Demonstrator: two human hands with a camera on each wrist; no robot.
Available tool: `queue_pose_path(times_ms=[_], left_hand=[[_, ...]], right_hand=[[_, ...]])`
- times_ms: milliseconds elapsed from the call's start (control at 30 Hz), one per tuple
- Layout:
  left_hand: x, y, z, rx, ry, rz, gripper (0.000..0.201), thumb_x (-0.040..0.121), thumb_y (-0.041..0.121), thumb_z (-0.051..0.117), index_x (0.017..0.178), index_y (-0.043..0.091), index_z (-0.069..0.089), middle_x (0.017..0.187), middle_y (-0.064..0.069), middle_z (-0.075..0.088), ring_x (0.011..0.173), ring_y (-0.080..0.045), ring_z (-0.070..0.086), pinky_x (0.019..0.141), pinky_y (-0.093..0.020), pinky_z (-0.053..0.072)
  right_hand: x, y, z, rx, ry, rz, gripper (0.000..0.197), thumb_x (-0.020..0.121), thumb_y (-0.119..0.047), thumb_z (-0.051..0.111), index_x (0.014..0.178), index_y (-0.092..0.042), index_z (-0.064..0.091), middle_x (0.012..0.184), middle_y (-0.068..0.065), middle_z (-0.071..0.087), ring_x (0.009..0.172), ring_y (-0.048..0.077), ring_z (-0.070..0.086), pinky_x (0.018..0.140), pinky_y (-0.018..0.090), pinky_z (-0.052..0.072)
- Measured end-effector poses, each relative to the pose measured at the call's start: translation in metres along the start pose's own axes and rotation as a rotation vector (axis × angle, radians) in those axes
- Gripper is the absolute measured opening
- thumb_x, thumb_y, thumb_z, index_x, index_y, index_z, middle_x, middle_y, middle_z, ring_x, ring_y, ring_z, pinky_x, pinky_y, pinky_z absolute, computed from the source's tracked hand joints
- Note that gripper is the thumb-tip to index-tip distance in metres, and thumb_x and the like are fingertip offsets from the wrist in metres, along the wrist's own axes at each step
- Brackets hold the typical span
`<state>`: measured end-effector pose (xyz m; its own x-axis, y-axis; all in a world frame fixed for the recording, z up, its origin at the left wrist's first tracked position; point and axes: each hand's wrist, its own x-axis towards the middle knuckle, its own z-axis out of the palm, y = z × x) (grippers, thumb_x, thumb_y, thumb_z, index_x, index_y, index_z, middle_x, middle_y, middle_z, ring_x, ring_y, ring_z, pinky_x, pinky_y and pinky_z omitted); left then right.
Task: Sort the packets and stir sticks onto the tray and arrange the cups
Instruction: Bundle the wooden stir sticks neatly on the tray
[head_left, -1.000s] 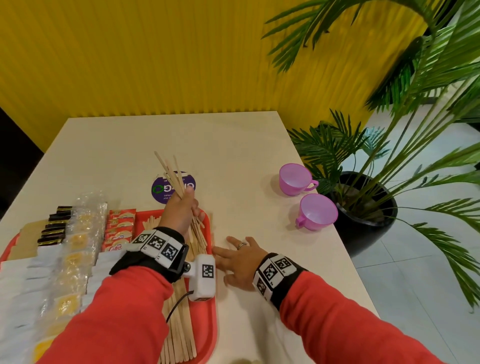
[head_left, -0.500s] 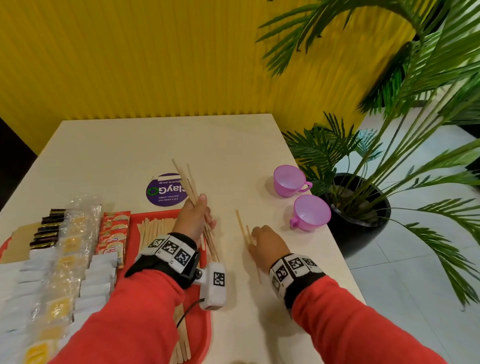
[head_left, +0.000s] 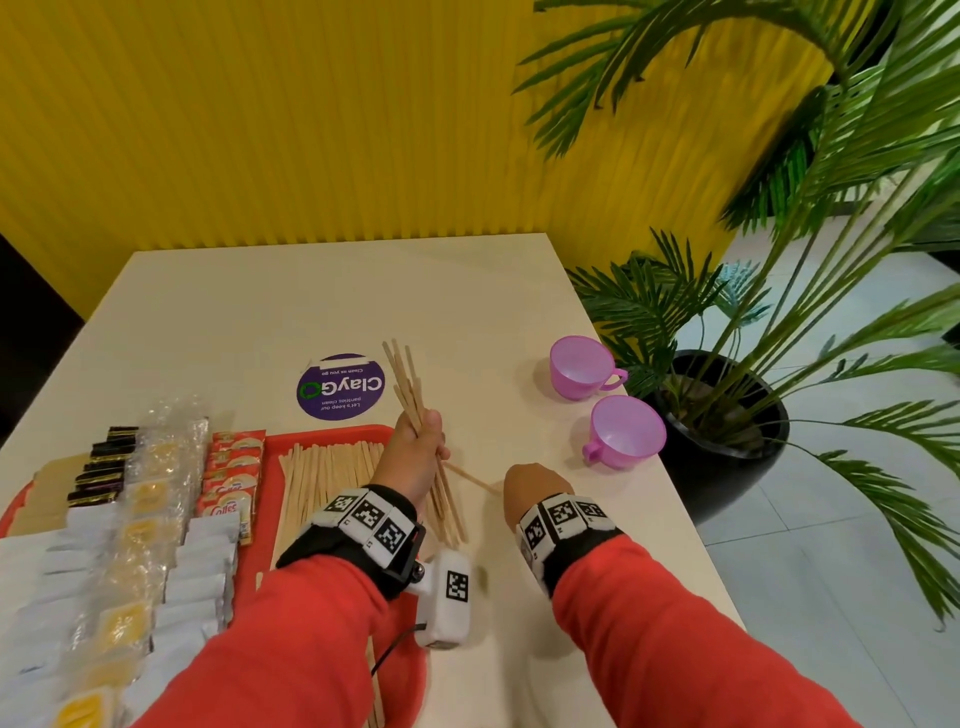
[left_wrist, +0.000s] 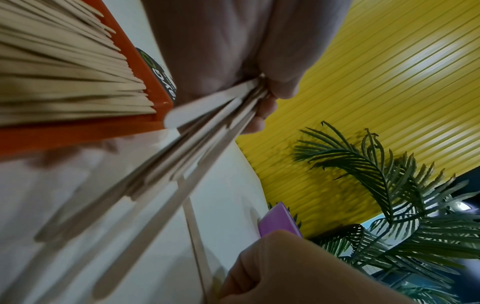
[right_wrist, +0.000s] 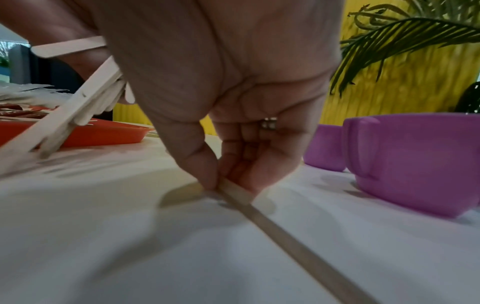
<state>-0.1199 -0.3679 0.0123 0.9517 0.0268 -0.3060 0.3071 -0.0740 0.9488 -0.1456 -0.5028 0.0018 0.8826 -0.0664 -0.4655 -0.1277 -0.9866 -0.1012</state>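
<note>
Nearest me, the right hand (head_left: 535, 491) bends down at about five o'clock on the table (head_left: 322, 306), thumb and forefinger nipped on a single stir stick (right_wrist: 272, 224) that lies flat, probably the last stray one. Just at its nine o'clock, the left hand (head_left: 415, 457) has its fingers wrapped tight round a bundle of sticks (head_left: 408, 384), held up, I'd guess, to gather strays before laying them down. The red tray (head_left: 332, 434) at eight o'clock carries packets (head_left: 231, 467) in rows and more sticks. Two purple cups (head_left: 626, 431) wait at two o'clock. Beyond: a round sticker (head_left: 340, 387), a yellow ribbed wall (head_left: 260, 130), a potted palm (head_left: 779, 260).
</note>
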Motion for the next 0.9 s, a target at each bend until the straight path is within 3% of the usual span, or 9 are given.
queue_pose_path(times_ms=[167, 367, 500, 633, 733, 833, 900], left_hand=[[0.0, -0.002, 0.007, -0.006, -0.002, -0.012, 0.018, 0.1, 0.032, 0.035, 0.087, 0.026, 0.046, 0.069, 0.003, 0.045, 0.069, -0.013, 0.048, 0.082, -0.036, 0.04], [-0.001, -0.001, 0.004, 0.051, 0.026, 0.028, 0.021, 0.101, 0.033, 0.033, 0.104, 0.016, 0.045, 0.072, 0.002, 0.046, 0.072, -0.012, 0.049, 0.082, -0.034, 0.039], [-0.004, 0.002, 0.006, 0.066, 0.05, 0.064, 0.022, 0.101, 0.031, 0.031, 0.111, 0.016, 0.043, 0.079, 0.004, 0.046, 0.072, -0.01, 0.048, 0.078, -0.029, 0.037], [-0.006, 0.005, 0.015, 0.051, 0.05, 0.101, 0.025, 0.101, 0.03, 0.031, 0.114, 0.013, 0.043, 0.078, 0.004, 0.043, 0.07, -0.013, 0.045, 0.072, -0.028, 0.037], [-0.012, 0.01, 0.024, 0.075, 0.005, 0.12, 0.025, 0.101, 0.031, 0.03, 0.117, 0.014, 0.041, 0.085, 0.0, 0.046, 0.075, -0.017, 0.046, 0.065, -0.024, 0.037], [-0.019, 0.013, 0.034, 0.086, -0.061, 0.138, 0.037, 0.102, 0.027, 0.029, 0.136, 0.016, 0.034, 0.111, 0.003, 0.046, 0.094, -0.009, 0.048, 0.082, -0.018, 0.039], [-0.021, 0.012, 0.036, 0.072, -0.068, 0.136, 0.031, 0.102, 0.026, 0.029, 0.131, 0.019, 0.036, 0.102, 0.004, 0.051, 0.088, -0.009, 0.05, 0.068, -0.004, 0.04]], right_hand=[[-0.003, 0.002, 0.003, -0.003, -0.018, -0.028, 0.031, 0.092, 0.0, 0.037, 0.115, 0.0, 0.058, 0.121, 0.017, 0.06, 0.112, 0.032, 0.057, 0.091, 0.034, 0.045], [-0.002, 0.014, 0.006, 0.143, -0.019, 0.014, 0.027, 0.092, -0.003, 0.04, 0.115, -0.003, 0.054, 0.121, 0.014, 0.058, 0.113, 0.03, 0.055, 0.09, 0.031, 0.043], [-0.001, 0.024, 0.001, 0.365, 0.026, 0.037, 0.022, 0.091, -0.003, 0.041, 0.103, -0.003, 0.06, 0.109, 0.013, 0.06, 0.111, 0.029, 0.055, 0.089, 0.028, 0.042], [-0.009, 0.023, -0.006, 0.866, 0.15, -0.07, 0.028, 0.086, 0.003, 0.041, 0.079, -0.011, 0.063, 0.09, 0.001, 0.062, 0.086, 0.019, 0.056, 0.077, 0.026, 0.046], [-0.02, 0.01, -0.009, 0.932, 0.212, -0.16, 0.028, 0.088, -0.005, 0.049, 0.067, -0.023, 0.056, 0.073, -0.009, 0.058, 0.076, 0.013, 0.055, 0.078, 0.032, 0.048], [-0.025, -0.003, -0.008, 0.799, 0.284, -0.224, 0.018, 0.09, -0.01, 0.05, 0.076, -0.01, 0.06, 0.073, 0.002, 0.054, 0.074, 0.017, 0.049, 0.068, 0.029, 0.038], [-0.026, -0.007, -0.006, 0.752, 0.331, -0.23, 0.018, 0.092, -0.012, 0.048, 0.078, -0.004, 0.057, 0.075, 0.011, 0.056, 0.074, 0.022, 0.05, 0.064, 0.03, 0.035]])
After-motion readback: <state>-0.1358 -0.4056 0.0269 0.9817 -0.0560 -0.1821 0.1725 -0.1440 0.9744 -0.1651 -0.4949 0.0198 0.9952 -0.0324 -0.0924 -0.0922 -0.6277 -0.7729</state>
